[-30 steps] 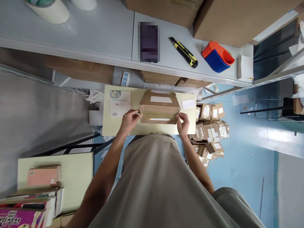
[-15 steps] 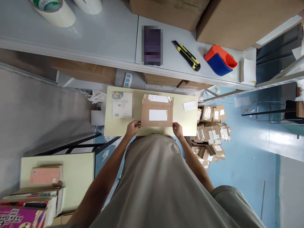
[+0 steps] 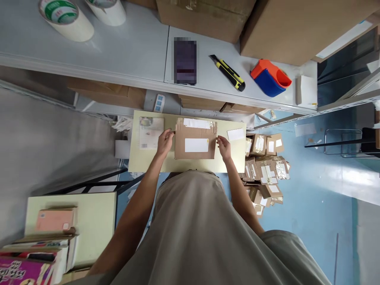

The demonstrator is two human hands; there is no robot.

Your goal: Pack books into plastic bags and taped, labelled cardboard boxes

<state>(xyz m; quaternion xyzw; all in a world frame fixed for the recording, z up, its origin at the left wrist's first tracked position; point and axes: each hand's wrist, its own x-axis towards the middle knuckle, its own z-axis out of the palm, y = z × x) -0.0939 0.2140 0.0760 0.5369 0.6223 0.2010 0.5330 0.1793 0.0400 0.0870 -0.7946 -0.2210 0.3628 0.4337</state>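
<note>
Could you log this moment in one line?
cardboard box: on table, label up | left hand: near left edge | right hand: near right edge | contact: unclear

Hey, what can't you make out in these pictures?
All in the head view:
Box: inside hidden by its cardboard.
White label: any print too small.
Left hand, right hand: fingertip contact with the box too small to tell.
Dark item on the shelf: pixelated.
Purple book: cut off by left edge.

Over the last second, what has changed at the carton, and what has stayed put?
The carton has tipped toward the person, its near-side taped seam out of view. The left hand and right hand have gone from its near corners forward along its sides; fingertip contact is unclear. The white slip and cutter stayed put.
</note>
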